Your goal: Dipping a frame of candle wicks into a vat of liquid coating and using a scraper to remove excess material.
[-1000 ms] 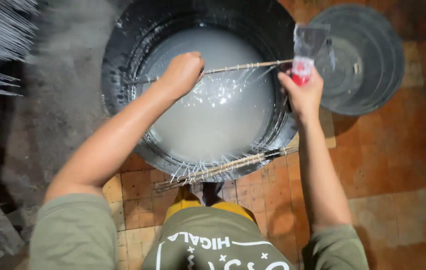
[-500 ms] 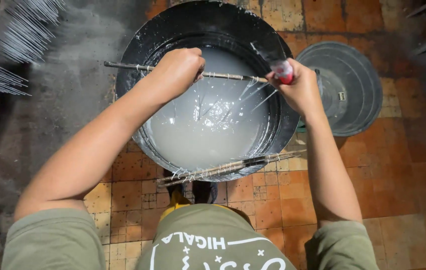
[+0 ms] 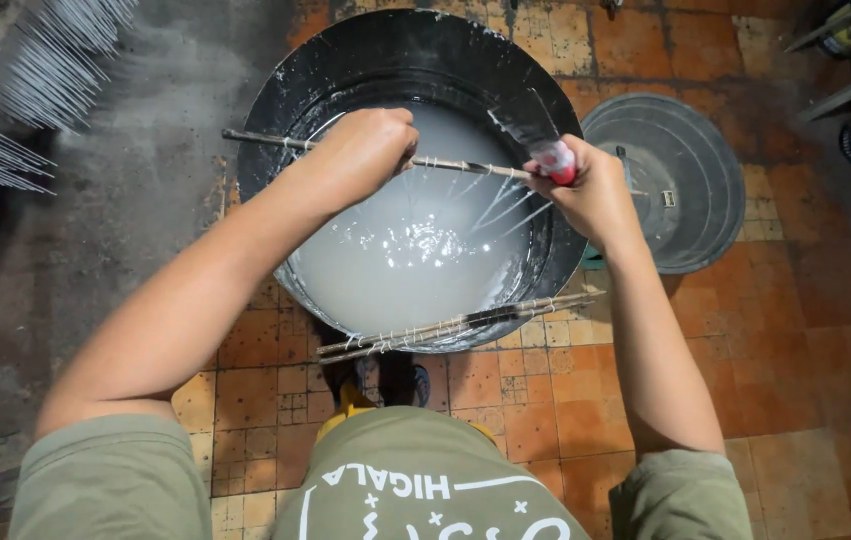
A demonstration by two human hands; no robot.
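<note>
A left hand was clenched in a fist round a thin stick held level above a black tub, while the right hand gripped the stick's other end together with a red-handled scraper, its dark blade pointing up and back over the tub. The left fist sat above the tub's middle, with the stick's free end jutting past it towards the tub's left rim; the right hand was over the tub's right rim. Pale strands tied along the stick hung between the two hands, slanting down towards the milky liquid that filled the tub.

The stick looked light and slim, likely to flex if held at one point only, so a grip near each end seemed the sound one. The strands looked wet, limp and delicate, best left untouched. The coating on wood and fingers probably made everything slick.

Across the tub's near rim lay a bundle of like sticks, bound with pale ties and apart from both hands. To the right of the tub a grey round lid lay flat on the orange tiled floor. Left of the tub, racks of pale thin rods fanned out over grey ground.
</note>
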